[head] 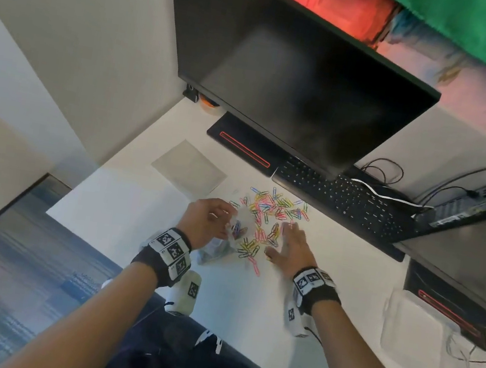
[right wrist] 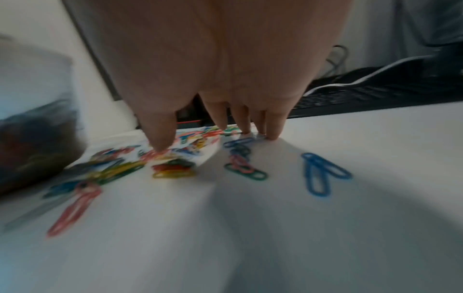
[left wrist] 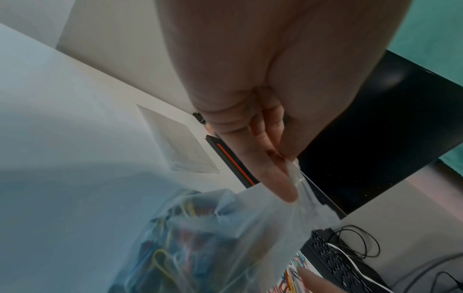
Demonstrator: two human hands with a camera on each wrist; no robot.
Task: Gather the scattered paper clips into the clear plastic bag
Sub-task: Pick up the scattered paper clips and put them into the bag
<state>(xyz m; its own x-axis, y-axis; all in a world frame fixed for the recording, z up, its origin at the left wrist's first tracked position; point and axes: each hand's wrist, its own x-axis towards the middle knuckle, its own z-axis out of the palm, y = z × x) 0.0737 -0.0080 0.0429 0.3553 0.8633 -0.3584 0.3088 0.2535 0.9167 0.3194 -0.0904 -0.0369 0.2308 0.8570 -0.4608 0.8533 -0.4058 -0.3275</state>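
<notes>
Forearms are seen reaching forward over a white tabletop (head: 247, 311) in the head view, each wrist wrapped in a band with printed markers. The left hand (head: 207, 219) is raised slightly with its fingers curled round the rim of the clear plastic bag (head: 218, 250), which sags from the hand toward the person, its long axis running from the fingers back toward the wrist. The right hand (head: 290, 248) is laid palm down with fingers spread, at the near right edge of the paper clips (head: 272, 214). These clips, in pink, yellow, blue and green, are strewn in a loose patch between the hands and a black keyboard (head: 347, 200), pointing every way. A dark monitor (head: 300, 75) is set behind.

In the left wrist view, the bag's thin film (left wrist: 275, 218) is pinched between thumb and fingers (left wrist: 275, 172) and is seen hanging down; yellow, blue and red clips (left wrist: 175, 247) are bunched inside it, blurred through the plastic.

In the right wrist view, the fingertips (right wrist: 273, 132) are pressed straight onto the tabletop (right wrist: 250, 237) among loose clips (right wrist: 170, 170); nothing is gripped. Two blue clips (right wrist: 320, 172) lie apart to the right, a pink one (right wrist: 72, 210) nearer the camera.
</notes>
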